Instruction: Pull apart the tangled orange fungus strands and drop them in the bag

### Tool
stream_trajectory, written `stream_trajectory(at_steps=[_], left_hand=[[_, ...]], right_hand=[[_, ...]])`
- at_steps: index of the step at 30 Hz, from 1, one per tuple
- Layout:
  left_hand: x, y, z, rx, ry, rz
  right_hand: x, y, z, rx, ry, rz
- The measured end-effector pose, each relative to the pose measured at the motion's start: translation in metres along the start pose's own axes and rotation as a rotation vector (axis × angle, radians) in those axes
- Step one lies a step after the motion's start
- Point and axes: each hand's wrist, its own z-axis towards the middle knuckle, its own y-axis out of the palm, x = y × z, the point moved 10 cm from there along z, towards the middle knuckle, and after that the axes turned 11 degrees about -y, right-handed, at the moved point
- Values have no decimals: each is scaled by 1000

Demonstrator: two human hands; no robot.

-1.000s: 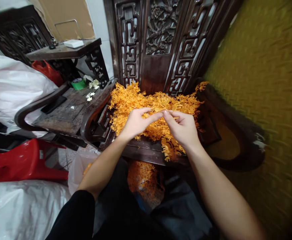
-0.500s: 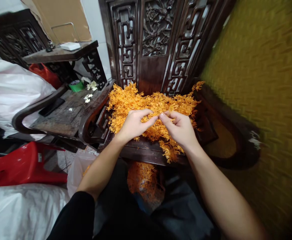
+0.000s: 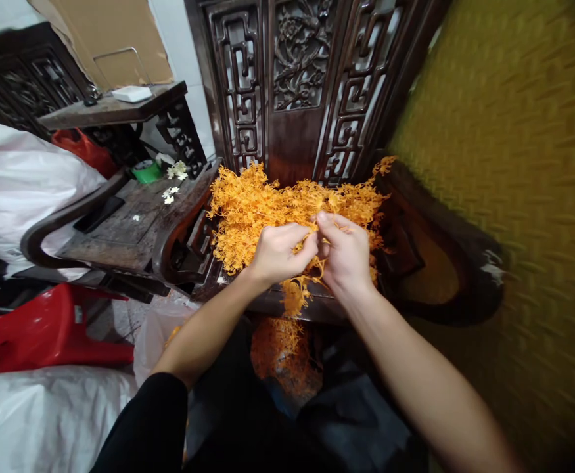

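Observation:
A wide heap of orange, frilly plastic-looking sprigs [image 3: 248, 210] covers the seat of a dark carved wooden chair [image 3: 292, 141]. In front of the heap, my left hand [image 3: 287, 251] is closed, thumb and forefinger pinching an orange sprig. Close beside it, my right hand [image 3: 344, 249] is closed on part of the same orange material, its thumb uppermost. An orange strand with a frilly cluster [image 3: 296, 297] hangs below the hands over the seat's front edge. The exact spot that the fingers grip is partly hidden.
Left of the chair stands a second wooden chair [image 3: 114, 240] bearing green tape [image 3: 147, 171], a dark phone-like slab [image 3: 98, 215] and small pale pieces [image 3: 170, 194]. A red plastic stool [image 3: 55, 328], white sacks [image 3: 25, 177] and a clear bag [image 3: 156, 335] lie nearby. Yellow woven matting [image 3: 504, 151] rises at right.
My right hand has turned and come nearer my left, which has shifted slightly right and down. The hanging orange cluster has moved left. The view has shifted slightly.

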Motion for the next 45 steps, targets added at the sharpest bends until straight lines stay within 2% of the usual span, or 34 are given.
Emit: stream_trajectory(at_steps=[2,4,6,9,11,14,17,21,25,29,32,36,39,43,45], left_hand=[[10,2,-3,-47,36,-6],[1,-4,0,-48,-42,-65],[-27,-14,5,-3,-228,-202],[-70,-15,8,-2,-494,-446],[-80,-13,8,4,-560,-517],[-71,-16,8,83,-534,-452],[-58,-15,9,149,-495,-381],[-58,-5,11,166,-503,-323],[-62,6,13,112,-524,-313],[-53,11,15,31,-470,-304],[-39,12,15,-36,-381,-182],[-31,12,14,-51,-312,56],[-35,11,14,-37,-311,102],[-57,12,14,-34,-432,14],[-68,14,15,-36,-486,-70]], right_hand=[[0,-23,20,98,20,51],[-7,-47,38,159,-3,2],[-12,-45,44,-1,6,-44],[-22,-24,26,-262,-65,-216],[-25,-5,5,-406,-124,-359],[-23,20,-17,-582,-181,-520],[-20,33,-23,-658,-245,-655],[-10,45,-30,-766,-267,-799],[-3,49,-33,-831,-240,-829],[6,45,-29,-880,-161,-803],[10,46,-27,-908,-107,-716],[9,49,-28,-923,-101,-696],[15,52,-36,-1011,-69,-748],[30,49,-41,-1075,13,-836],[32,48,-41,-1068,42,-853]])
